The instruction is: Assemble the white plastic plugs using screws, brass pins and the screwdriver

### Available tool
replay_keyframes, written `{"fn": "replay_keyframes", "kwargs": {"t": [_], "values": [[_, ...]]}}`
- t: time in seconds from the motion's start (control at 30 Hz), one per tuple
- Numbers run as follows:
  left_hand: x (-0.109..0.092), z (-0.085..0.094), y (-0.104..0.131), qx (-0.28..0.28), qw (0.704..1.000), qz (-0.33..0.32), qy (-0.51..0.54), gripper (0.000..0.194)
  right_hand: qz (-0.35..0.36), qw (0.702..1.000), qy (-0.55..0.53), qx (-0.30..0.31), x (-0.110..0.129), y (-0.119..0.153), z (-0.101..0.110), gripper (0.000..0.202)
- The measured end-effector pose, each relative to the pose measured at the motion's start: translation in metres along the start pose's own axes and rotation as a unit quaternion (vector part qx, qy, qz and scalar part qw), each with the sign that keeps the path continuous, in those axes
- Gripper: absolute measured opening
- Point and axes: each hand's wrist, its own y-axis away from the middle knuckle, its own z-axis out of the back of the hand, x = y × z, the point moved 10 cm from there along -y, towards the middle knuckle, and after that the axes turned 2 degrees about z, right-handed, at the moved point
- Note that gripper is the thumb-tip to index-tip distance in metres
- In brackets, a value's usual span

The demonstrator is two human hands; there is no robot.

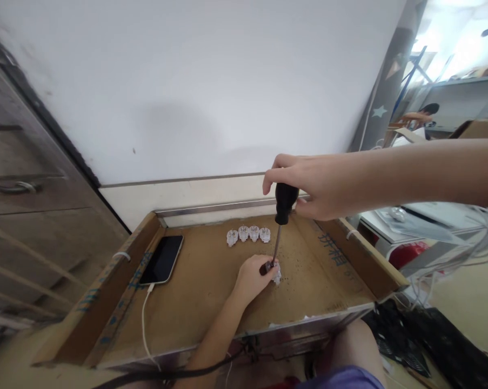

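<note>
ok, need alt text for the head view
A right hand grips a black-handled screwdriver, its shaft running down to the left hand, which touches a small whitish part on a cardboard tray. Four whitish parts sit in a row beyond; a phone with a white cable lies at left.

White piece (276, 275) partly hidden by left hand (252, 277), screwdriver (285, 208) tip indistinct, right forearm (414, 170) cropped by edge

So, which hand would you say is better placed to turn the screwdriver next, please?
Probably the right hand: raised above the cardboard, it holds the black-handled screwdriver from above. The left hand is low, at the white part near the tool's lower end.
</note>
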Motion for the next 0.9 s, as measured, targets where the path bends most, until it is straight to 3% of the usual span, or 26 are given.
{"fn": "replay_keyframes", "kwargs": {"t": [0.13,0.27,0.37,0.53,0.67,0.83,0.9], "values": [[0.001,-0.001,-0.001,0.005,1.0,0.001,-0.008,0.019,0.005,1.0,0.005,-0.017,0.0,0.001,0.001,0.035],[0.0,0.0,-0.001,0.001,1.0,-0.003,-0.013,0.018,0.019,0.999,-0.006,-0.033,0.005,0.002,0.003,0.043],[-0.002,0.001,-0.001,0.002,1.0,-0.007,-0.004,0.019,0.039,0.998,0.029,-0.039,0.009,0.002,0.004,0.032],[0.001,-0.001,-0.001,0.017,1.0,0.014,-0.003,0.022,0.037,0.998,-0.029,-0.034,0.007,0.001,0.001,0.035],[0.003,0.0,-0.001,0.016,1.0,0.025,0.0,0.026,0.052,0.997,-0.008,-0.047,0.014,0.0,0.003,0.018],[0.008,-0.001,0.0,0.018,0.999,0.048,0.004,0.03,0.025,0.999,0.014,-0.014,0.011,-0.005,-0.001,0.038],[0.009,-0.001,0.0,0.019,0.999,0.05,0.005,0.031,0.024,0.997,0.063,-0.022,0.009,-0.006,0.001,0.031]]}}
